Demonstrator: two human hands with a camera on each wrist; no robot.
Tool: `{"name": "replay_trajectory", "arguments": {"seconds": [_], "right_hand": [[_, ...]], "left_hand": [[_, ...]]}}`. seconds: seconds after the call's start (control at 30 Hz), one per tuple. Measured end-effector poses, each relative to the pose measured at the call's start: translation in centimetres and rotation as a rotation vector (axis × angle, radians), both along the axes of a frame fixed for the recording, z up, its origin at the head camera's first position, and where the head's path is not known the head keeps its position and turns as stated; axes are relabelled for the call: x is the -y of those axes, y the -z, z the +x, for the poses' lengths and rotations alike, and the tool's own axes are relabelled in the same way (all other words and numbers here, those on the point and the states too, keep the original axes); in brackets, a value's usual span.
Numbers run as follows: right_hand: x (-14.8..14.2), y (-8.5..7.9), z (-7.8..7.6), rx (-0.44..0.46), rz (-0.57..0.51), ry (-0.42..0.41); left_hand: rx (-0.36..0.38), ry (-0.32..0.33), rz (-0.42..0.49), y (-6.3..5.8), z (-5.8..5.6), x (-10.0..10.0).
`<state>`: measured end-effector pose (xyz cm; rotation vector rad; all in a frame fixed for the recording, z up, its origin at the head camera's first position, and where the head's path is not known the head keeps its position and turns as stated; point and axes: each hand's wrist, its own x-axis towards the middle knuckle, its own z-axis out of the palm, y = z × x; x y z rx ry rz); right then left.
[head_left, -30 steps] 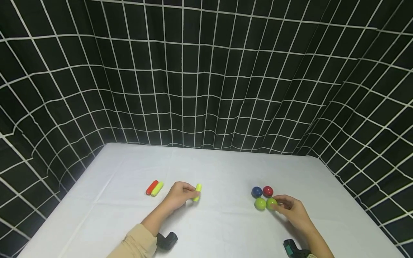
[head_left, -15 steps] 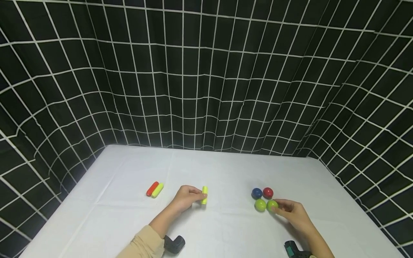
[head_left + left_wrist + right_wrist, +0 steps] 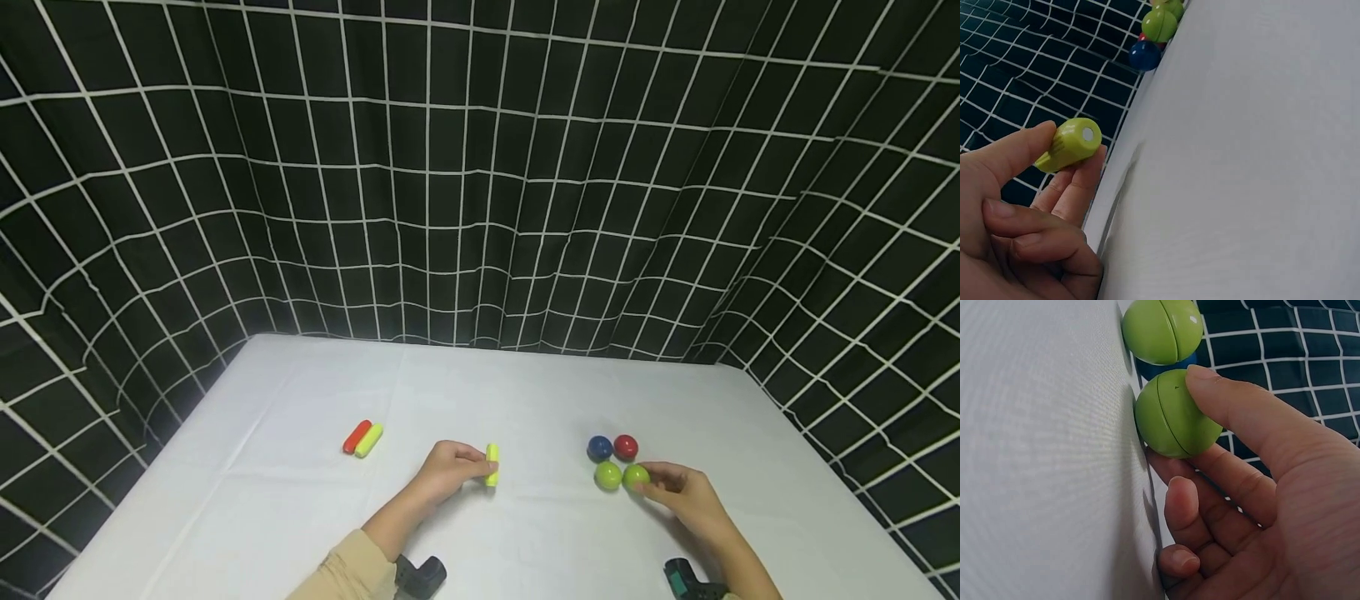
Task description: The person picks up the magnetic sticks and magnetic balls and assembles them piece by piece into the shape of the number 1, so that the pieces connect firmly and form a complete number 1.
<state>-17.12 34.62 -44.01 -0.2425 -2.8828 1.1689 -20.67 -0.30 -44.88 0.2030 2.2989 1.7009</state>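
Note:
My left hand [image 3: 450, 473] pinches a short, thick yellow stick [image 3: 492, 452] between thumb and fingers. The stick stands nearly lengthwise away from me, left of the balls. In the left wrist view a pale round disc shows on the yellow stick's near end [image 3: 1087, 134]. At the right, my right hand [image 3: 688, 497] grips a green ball [image 3: 1169, 415] with the thumb on one side and fingers beneath. A seam runs round that ball. Beside it sits another green ball [image 3: 608, 475], with a blue ball [image 3: 599, 448] and a red ball [image 3: 626, 447] just behind.
A red stick [image 3: 357, 437] and a second yellow stick [image 3: 369, 441] lie side by side on the white-covered table [image 3: 300, 517], left of my left hand. Behind the table hangs a dark curtain [image 3: 480, 183] with a white grid.
My left hand has moved rightward and slightly nearer to me with the yellow stick, which has turned a little straighter. My right hand stays at the same green ball.

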Motion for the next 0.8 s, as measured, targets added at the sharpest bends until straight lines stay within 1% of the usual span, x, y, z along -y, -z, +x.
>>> {"name": "replay_trajectory", "arguments": {"seconds": [0.2, 0.43, 0.6, 0.8], "right_hand": [[-0.24, -0.19, 0.03, -0.011, -0.016, -0.014], [-0.24, -0.11, 0.18, -0.021, -0.028, -0.018], [-0.3, -0.13, 0.14, -0.02, -0.035, -0.022], [-0.35, -0.28, 0.11, -0.041, -0.041, -0.026]], "left_hand": [[0.019, 0.016, -0.004, -0.03, 0.24, -0.33], [0.026, 0.025, -0.013, 0.25, 0.38, -0.35], [0.013, 0.035, -0.03, 0.24, 0.45, -0.34], [-0.005, 0.037, -0.04, 0.31, 0.4, -0.47]]}}
